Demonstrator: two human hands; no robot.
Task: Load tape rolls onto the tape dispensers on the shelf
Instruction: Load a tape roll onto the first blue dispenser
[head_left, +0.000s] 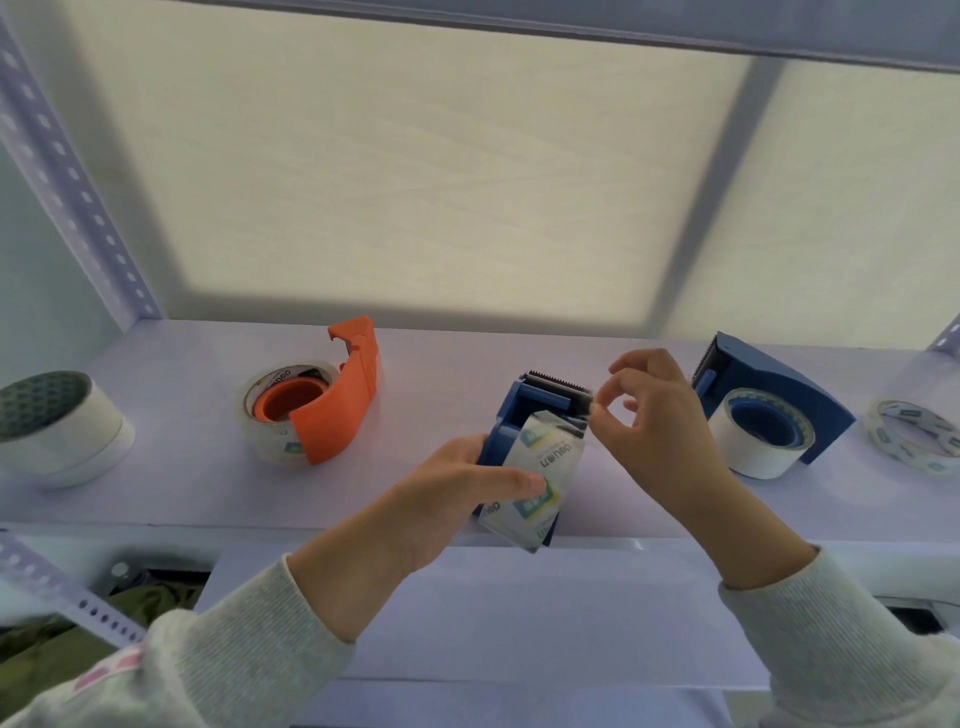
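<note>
The shelf (197, 499) runs across the view, and three dispensers stand on it: an orange dispenser (337, 410) to the left with a clear roll on its hub, a blue dispenser (769, 395) to the right carrying a white roll, and between them, at the front edge, the held blue dispenser (511, 415). A wide white roll (57, 426) stands far left and a loose printed roll (914, 434) lies far right, both apart from any dispenser.

The left hand (467, 483) grips the held blue dispenser from its left side, thumb lying over the printed tape roll (540, 478) seated in it. The dispenser's long axis points away from the person, serrated blade (561, 385) at the far end. The right hand (654, 415) sits just right of that blade, thumb and forefinger pinched together on what looks like the tape's free end (the film is clear, so this is a judgement), other fingers loosely curled.

The coming move likely turns on drawing that end up to the blade, a short way left of the right hand.

The roll's hub is hidden behind the tape, and whether the end already touches the teeth cannot be told.
</note>
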